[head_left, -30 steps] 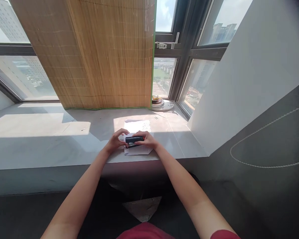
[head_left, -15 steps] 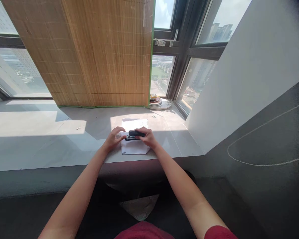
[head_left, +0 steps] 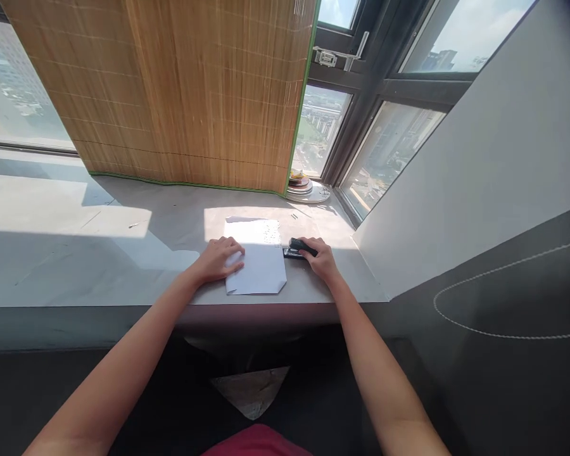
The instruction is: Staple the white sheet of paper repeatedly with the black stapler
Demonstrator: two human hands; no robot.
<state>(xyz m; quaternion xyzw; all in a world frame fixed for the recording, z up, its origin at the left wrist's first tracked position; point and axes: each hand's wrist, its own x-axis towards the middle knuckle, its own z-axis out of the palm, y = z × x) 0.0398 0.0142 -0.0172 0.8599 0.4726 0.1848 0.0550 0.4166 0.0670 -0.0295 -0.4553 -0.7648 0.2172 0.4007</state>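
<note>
Right hand [head_left: 320, 256] holds the black stapler [head_left: 301, 245], its fingers and thumb closed around the right end; the other end points left, just beside the right edge of the white paper [head_left: 256, 271], though contact cannot be confirmed. Left hand [head_left: 220, 258] lies over the paper's left edge, fingers extended and thumb set apart, grasping nothing visible. For a sound result, press the paper lightly with the left hand so that it does not slide, and leave the thumb clear of the stapler's mouth. Maintain the right-hand hold towards the rear of the stapler and carry it level, so that its front end does not catch the paper's edge. Count: two hands, one stapler, one paper outline; whether it is a single sheet or several cannot be determined. Farther out on the windowsill [head_left: 180, 218], two thin slivers [head_left: 294, 216] lie beyond the stapler, and one stack of plates [head_left: 308, 192] stands in the corner, its number not clearly countable. One bamboo blind [head_left: 185, 95] hangs beyond; one looped cord [head_left: 456, 324] hangs at the right.
</note>
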